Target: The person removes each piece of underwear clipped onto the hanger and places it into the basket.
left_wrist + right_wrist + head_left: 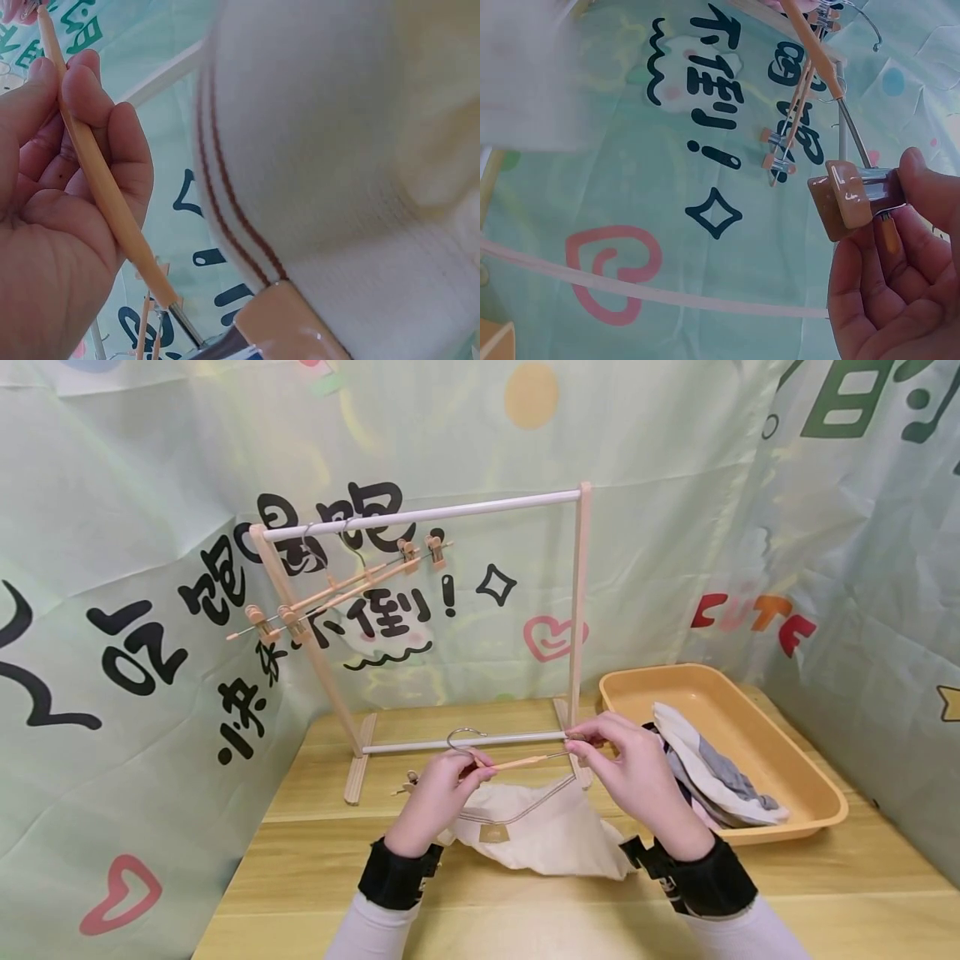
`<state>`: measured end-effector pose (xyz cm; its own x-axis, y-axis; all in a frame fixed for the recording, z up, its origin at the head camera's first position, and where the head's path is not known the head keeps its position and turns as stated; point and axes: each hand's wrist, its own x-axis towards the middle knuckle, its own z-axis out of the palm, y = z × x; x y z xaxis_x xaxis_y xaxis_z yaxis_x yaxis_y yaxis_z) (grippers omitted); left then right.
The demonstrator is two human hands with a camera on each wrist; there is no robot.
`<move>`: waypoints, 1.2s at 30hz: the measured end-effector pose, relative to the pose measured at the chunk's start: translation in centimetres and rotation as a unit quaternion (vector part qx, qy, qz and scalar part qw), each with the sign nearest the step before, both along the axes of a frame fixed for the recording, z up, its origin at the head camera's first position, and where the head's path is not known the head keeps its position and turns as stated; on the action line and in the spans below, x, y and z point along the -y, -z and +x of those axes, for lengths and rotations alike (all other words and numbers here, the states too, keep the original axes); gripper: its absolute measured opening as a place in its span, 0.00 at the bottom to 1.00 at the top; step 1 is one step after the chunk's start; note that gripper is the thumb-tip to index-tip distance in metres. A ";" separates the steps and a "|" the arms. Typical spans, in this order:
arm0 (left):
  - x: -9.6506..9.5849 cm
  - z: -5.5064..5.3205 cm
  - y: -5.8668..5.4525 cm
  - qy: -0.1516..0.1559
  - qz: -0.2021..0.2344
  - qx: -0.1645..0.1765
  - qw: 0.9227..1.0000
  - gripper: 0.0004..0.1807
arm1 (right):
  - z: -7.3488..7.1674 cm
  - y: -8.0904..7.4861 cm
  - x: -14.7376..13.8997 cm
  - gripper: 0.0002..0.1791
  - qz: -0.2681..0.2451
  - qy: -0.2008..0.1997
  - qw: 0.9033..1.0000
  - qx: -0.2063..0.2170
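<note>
My left hand (447,789) holds the wooden bar of a clip hanger (521,763), fingers curled round it and its metal hook standing above. At the bar's other end my right hand (636,767) pinches the levers of a clip (849,196) between thumb and fingers. No cloth shows between that clip's pads. Below the hanger is a cream cloth item (551,843) with double brown stitching and a small tan label. In the left wrist view, another clip's peach pad (289,326) lies over the stitched edge of the cloth (337,150).
Behind my hands stands a rack (465,510) with a white top rail and wooden posts. Two clip hangers (352,585) hang at its left. A yellow tray (757,739) at the right holds folded grey and white clothes (712,772). All stand on a wooden table (300,885).
</note>
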<state>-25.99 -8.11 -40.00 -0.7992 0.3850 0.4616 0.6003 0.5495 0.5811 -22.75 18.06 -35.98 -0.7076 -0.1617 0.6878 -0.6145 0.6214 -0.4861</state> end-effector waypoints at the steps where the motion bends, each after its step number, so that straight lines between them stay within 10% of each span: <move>1: 0.0 0.0 0.0 0.000 0.001 0.001 1.000 0.06 | 0.0 0.0 0.0 0.05 0.000 0.001 1.000 0.000; 36: 0.2 0.1 0.1 -0.002 -0.007 0.006 1.000 0.07 | 0.0 0.3 -0.1 0.08 0.023 0.006 0.999 0.021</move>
<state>-25.93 -8.30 -40.07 -0.8064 0.3870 0.4471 0.5907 0.5602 0.5807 -22.79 18.18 -36.24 -0.7372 -0.1841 0.6501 -0.5868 0.6514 -0.4810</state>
